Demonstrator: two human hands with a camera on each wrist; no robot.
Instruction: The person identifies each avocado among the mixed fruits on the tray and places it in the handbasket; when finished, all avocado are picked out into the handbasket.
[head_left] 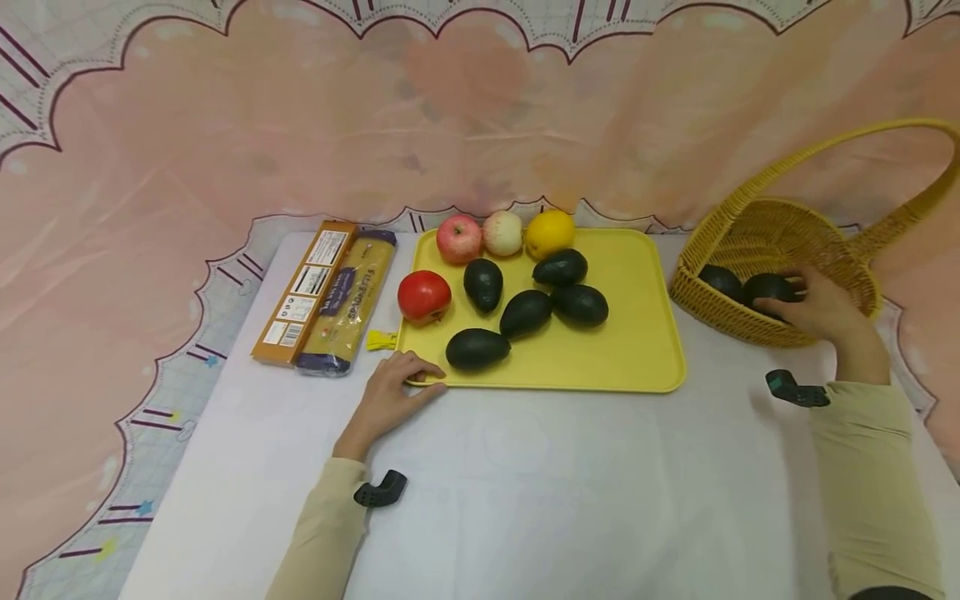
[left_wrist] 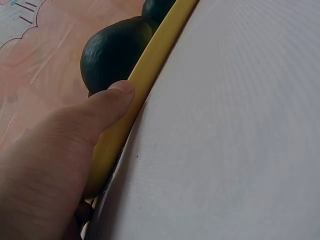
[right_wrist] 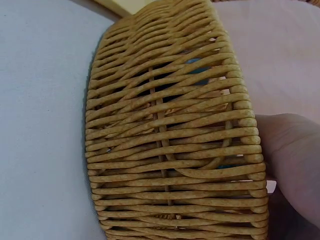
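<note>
My right hand point(head_left: 821, 304) reaches inside a yellow wicker basket point(head_left: 780, 332) and grips a dark green avocado point(head_left: 768, 288). Beside it in the basket lies another avocado point(head_left: 722, 282). The right wrist view shows mostly the basket's woven side point(right_wrist: 170, 135); the held avocado is largely hidden there. At the near left corner of a yellow tray point(head_left: 637, 350), my left hand point(head_left: 393, 392) holds the rim, thumb along the front edge. Just past that thumb sits an avocado point(head_left: 477, 349), one of several on the tray.
Along the tray's back stand a pink-red apple point(head_left: 459, 239), a paler apple point(head_left: 502, 233) and a yellow fruit point(head_left: 550, 233). A red round fruit point(head_left: 423, 297) sits at its left. Left of the tray lie a spaghetti packet point(head_left: 348, 304), an orange-brown box point(head_left: 305, 293) and a small yellow wrapper point(head_left: 381, 340).
</note>
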